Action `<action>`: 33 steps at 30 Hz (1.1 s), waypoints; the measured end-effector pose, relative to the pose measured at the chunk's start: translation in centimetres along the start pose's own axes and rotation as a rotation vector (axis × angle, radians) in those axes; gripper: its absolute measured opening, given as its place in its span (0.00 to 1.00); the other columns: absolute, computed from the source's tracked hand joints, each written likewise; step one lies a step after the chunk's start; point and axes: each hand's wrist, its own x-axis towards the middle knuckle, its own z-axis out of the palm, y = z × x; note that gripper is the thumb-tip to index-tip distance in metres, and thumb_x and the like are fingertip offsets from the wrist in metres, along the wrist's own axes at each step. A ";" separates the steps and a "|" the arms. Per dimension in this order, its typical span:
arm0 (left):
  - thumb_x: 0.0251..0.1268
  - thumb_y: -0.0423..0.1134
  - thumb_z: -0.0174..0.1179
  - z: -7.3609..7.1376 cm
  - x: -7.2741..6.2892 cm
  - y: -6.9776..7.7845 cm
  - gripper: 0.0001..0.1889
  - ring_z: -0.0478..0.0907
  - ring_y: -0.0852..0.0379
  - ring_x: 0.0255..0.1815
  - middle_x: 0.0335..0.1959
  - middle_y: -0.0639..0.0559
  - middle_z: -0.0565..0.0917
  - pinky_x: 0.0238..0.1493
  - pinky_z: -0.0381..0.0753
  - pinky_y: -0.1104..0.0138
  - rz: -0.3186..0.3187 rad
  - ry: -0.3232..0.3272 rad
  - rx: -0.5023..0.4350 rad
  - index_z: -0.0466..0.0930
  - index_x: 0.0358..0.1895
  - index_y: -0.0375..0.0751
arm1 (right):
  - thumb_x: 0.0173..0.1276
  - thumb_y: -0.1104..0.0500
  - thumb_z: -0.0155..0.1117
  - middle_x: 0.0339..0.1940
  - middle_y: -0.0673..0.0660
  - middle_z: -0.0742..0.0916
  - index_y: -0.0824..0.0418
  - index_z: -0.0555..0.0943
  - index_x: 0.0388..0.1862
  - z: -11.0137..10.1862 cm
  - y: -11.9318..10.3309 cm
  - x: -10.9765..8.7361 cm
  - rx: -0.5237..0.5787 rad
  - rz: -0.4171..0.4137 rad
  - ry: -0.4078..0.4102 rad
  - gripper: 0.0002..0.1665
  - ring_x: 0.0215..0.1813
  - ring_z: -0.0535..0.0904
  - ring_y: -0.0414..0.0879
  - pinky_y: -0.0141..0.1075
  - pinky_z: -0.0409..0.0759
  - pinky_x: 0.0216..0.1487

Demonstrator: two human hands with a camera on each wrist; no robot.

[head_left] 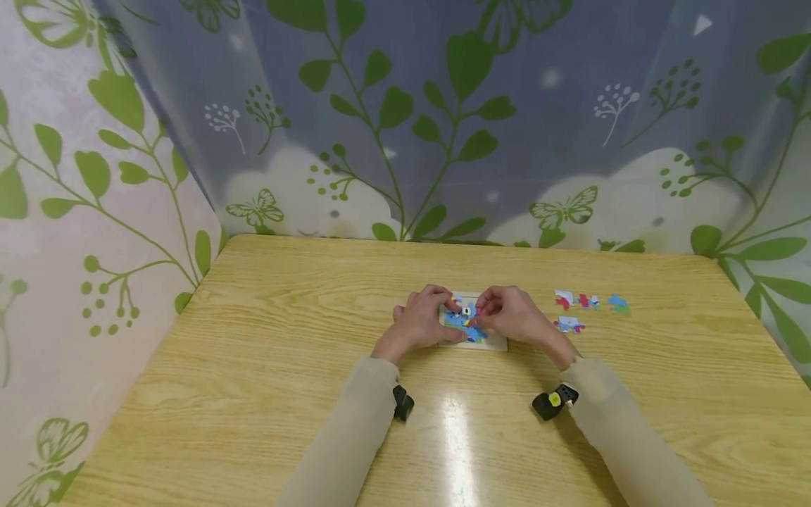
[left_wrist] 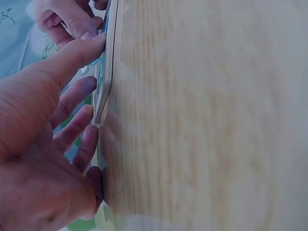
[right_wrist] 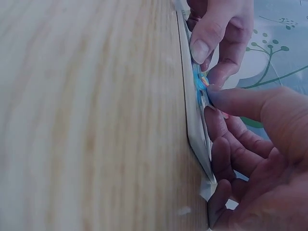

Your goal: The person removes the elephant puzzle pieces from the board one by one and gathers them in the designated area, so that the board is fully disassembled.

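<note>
Left hand [head_left: 423,316] spread across puzzle [head_left: 474,334], right hand [head_left: 516,315] pinching piece [head_left: 479,310]

Puzzle board [head_left: 498,346] partly covered by left hand [head_left: 421,318] and right hand [head_left: 514,315], so its picture can't be read whole; the pink piece [head_left: 479,310] at the right fingertips mostly hidden. Loose pieces [head_left: 564,301] to the side too small to make out their prints. Both sleeves [head_left: 342,440] cut by head view's bottom edge; tabletop [right_wrist: 86,120] blurred in wrist views.
</note>
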 end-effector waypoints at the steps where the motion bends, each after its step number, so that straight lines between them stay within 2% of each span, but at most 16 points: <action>1: 0.59 0.55 0.74 0.0 0.0 0.0 0.20 0.67 0.42 0.71 0.75 0.56 0.69 0.59 0.63 0.45 0.000 0.001 -0.003 0.83 0.52 0.55 | 0.67 0.60 0.72 0.34 0.56 0.86 0.63 0.80 0.45 0.0 0.0 0.0 0.001 -0.002 0.004 0.12 0.37 0.81 0.45 0.38 0.78 0.42; 8: 0.60 0.54 0.73 0.0 0.0 0.1 0.19 0.66 0.41 0.71 0.75 0.56 0.68 0.60 0.62 0.43 0.000 -0.001 -0.008 0.83 0.52 0.55 | 0.69 0.60 0.69 0.35 0.56 0.87 0.63 0.81 0.45 0.2 0.1 0.0 0.010 0.012 0.030 0.10 0.36 0.82 0.44 0.37 0.77 0.41; 14: 0.59 0.54 0.74 0.0 0.1 0.0 0.19 0.68 0.41 0.70 0.75 0.55 0.69 0.58 0.64 0.45 0.004 -0.003 0.004 0.83 0.51 0.55 | 0.69 0.62 0.68 0.35 0.58 0.89 0.64 0.81 0.46 0.1 0.5 -0.1 0.066 0.007 0.028 0.09 0.36 0.84 0.44 0.36 0.78 0.40; 22: 0.59 0.54 0.74 -0.1 0.0 0.1 0.19 0.68 0.42 0.69 0.74 0.56 0.69 0.58 0.64 0.46 0.002 0.002 0.012 0.83 0.51 0.56 | 0.71 0.58 0.68 0.40 0.61 0.90 0.63 0.80 0.48 -0.7 0.7 -0.9 0.125 -0.005 0.037 0.12 0.39 0.85 0.46 0.37 0.80 0.41; 25: 0.59 0.55 0.74 0.0 0.0 0.1 0.19 0.68 0.42 0.70 0.75 0.56 0.69 0.58 0.64 0.46 0.002 0.001 0.010 0.83 0.51 0.56 | 0.71 0.58 0.69 0.39 0.60 0.89 0.63 0.80 0.49 -1.0 0.8 -1.1 0.140 0.010 0.039 0.13 0.39 0.84 0.47 0.37 0.81 0.42; 33: 0.59 0.55 0.74 0.0 0.0 0.1 0.20 0.67 0.42 0.70 0.75 0.56 0.69 0.58 0.63 0.47 -0.004 0.000 0.010 0.83 0.52 0.56 | 0.71 0.58 0.68 0.39 0.63 0.89 0.65 0.80 0.49 -1.6 1.2 -1.9 0.149 -0.016 0.044 0.14 0.38 0.84 0.48 0.35 0.79 0.39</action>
